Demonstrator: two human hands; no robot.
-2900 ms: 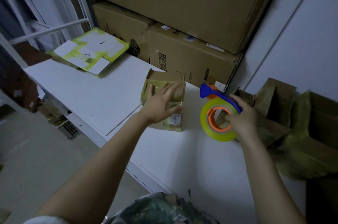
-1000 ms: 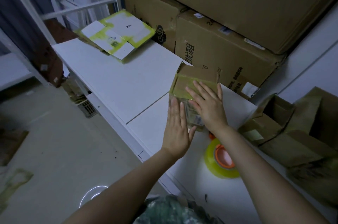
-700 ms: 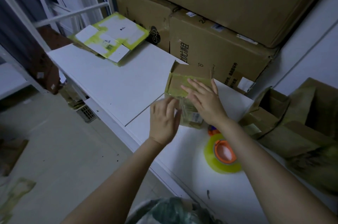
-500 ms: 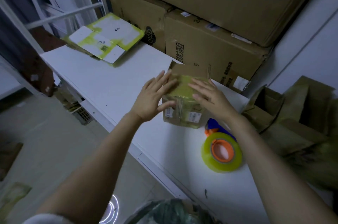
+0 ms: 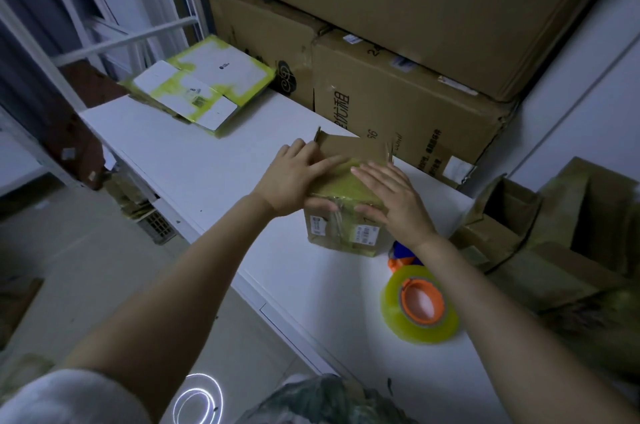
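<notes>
A small cardboard box [image 5: 341, 233] with white labels on its near side stands on the white table [image 5: 207, 167]. One flap [image 5: 353, 146] sticks up at its far edge. My left hand [image 5: 294, 177] lies on the box's top left edge, fingers straight, thumb on the near face. My right hand [image 5: 391, 198] presses flat on the taped top with spread fingers. A roll of yellowish tape [image 5: 419, 306] on an orange and blue dispenser lies on the table just right of the box, under my right forearm.
Large cardboard cartons [image 5: 398, 105] are stacked against the wall behind the box. A flattened white and yellow box [image 5: 201, 91] lies at the table's far left. Crumpled open cartons [image 5: 554, 243] fill the right side. A white metal rack [image 5: 121, 39] stands to the left above the floor.
My right hand put the tape dispenser down and came onto the box. Both hands have folded the top flaps down and now press on the closed top; the view shifted slightly.
</notes>
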